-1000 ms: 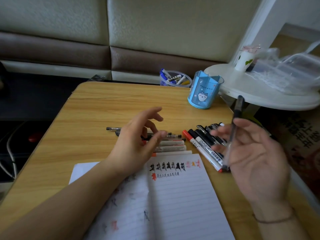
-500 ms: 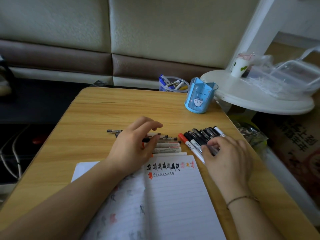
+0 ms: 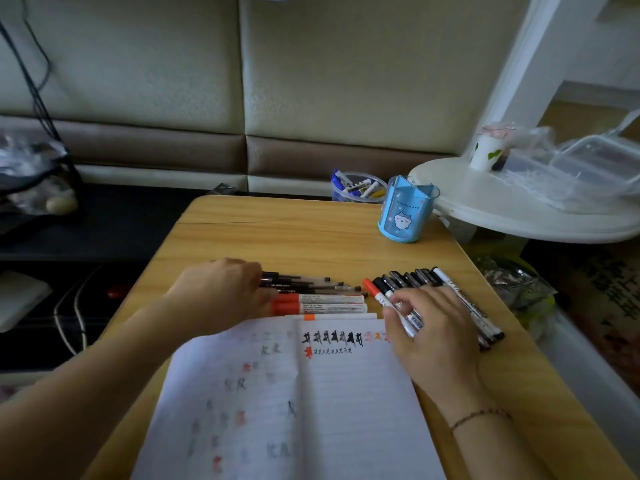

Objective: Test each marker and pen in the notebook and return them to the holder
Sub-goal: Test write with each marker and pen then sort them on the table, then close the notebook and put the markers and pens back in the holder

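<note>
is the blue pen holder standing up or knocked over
Upright: the blue holder stands on its base at the table's far right, open top facing up. No pens stick out of it.

Left hand [image 3: 221,292], right hand [image 3: 436,327] palm-down
</note>
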